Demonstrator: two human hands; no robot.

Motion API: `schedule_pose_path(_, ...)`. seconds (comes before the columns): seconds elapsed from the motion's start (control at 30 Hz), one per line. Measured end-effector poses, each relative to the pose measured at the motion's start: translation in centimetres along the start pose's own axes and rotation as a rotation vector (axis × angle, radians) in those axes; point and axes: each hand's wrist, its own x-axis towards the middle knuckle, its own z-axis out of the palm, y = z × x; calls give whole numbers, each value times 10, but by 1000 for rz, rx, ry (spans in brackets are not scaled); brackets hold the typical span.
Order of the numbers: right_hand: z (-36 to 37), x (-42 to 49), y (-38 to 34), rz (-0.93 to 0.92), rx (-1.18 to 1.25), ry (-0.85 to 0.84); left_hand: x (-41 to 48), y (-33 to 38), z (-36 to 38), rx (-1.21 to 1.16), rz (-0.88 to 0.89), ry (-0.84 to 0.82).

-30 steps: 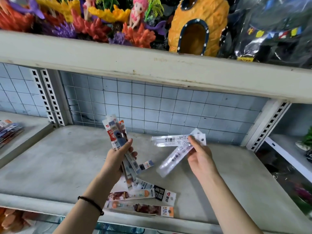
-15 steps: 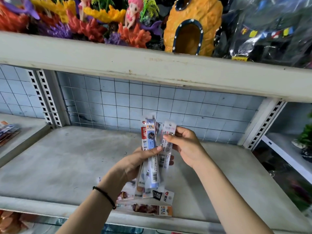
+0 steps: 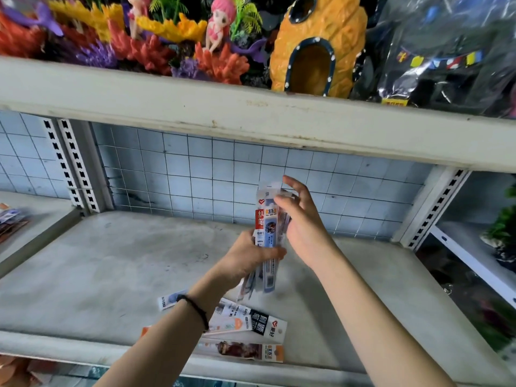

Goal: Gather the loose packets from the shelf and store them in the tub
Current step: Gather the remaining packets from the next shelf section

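My left hand (image 3: 245, 256) grips a bunch of long narrow packets (image 3: 266, 227), held upright above the grey shelf (image 3: 111, 263). My right hand (image 3: 303, 224) is against the right side of the bunch near its top, thumb on the front and fingers spread behind. Several loose packets (image 3: 251, 322) lie on the shelf near its front edge, partly under my left forearm. One with an orange end (image 3: 245, 350) lies closest to the edge. No tub is in view.
A shelf above (image 3: 251, 118) holds a yellow pineapple house (image 3: 318, 48), coral ornaments (image 3: 134, 48) and bagged goods (image 3: 452, 51). More packets (image 3: 11, 223) lie on the neighbouring shelf at left. Slotted uprights (image 3: 69, 166) stand at both sides.
My right hand brought its clear packets over to the left hand's bunch. Both hands now hold one upright stack, shifted right and slightly higher.
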Motion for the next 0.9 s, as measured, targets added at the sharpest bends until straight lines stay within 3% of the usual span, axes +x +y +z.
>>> schedule_pose_path(0.23,-14,-1,11,66,-196,-55,10,-31,13,-57,8,-71)
schedule_pose_path(0.43,-12,3,19,18,-69,45,11,-31,13,-48,-19,-71)
schedule_pose_path(0.67,-2,9,19,3,5,21,0,-10,-19,-81,-46,-22)
schedule_pose_path(0.73,-7,5,29,0,-129,33,-7,-5,-40,-151,-73,99)
schedule_pose_path(0.8,-19,-6,48,-31,-443,-11,-15,-2,-67,-201,-67,224)
schedule_pose_path(0.9,-34,-26,83,-36,-1041,-321,-28,-1,-101,-209,-56,284)
